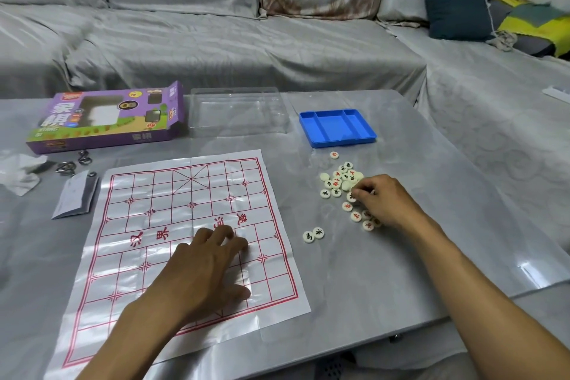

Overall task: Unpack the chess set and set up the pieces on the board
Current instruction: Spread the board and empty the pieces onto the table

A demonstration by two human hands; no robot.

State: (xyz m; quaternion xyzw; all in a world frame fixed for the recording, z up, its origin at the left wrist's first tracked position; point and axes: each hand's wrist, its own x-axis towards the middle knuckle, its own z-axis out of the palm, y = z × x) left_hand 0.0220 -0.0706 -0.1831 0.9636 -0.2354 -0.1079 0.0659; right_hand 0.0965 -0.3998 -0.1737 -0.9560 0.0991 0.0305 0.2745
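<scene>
- Far left of worktop (308,287): crumpled white tissue (18,174), metal ring puzzles (72,162), folded leaflet (75,196). Not task items.
- Back left: purple xiangqi box (108,117), end flap open, lying flat. Unpacking looks done.
- Just right of it: clear plastic lid (237,112), then blue tray (337,126) with 3 compartments; no pieces visible in it.
- Centre: paper board (160,194) unfolded flat, red grid, creases showing. 0 pieces on it.
- Left hand (206,268) lies on the board near the river text, fingers spread and fairly straight, holding nothing. Reads as pinning the sheet down.
- Right of board: 2 loose pieces (313,234) just off its edge, black characters up.
- Further right: pile of pieces (340,180) on the bare worktop, red and black mixed, some face down.
- Right hand (379,200) is at the near edge of the pile, fingers curled in; fingertips appear to pinch 1 piece, character hidden.
- Step, my read: sorting and picking, placement not yet started.
- Next move needs: read the piece's face, carry it left across to the right intersection, set it on a line crossing, not inside a square. Sheet is light, so keep it pinned.
</scene>
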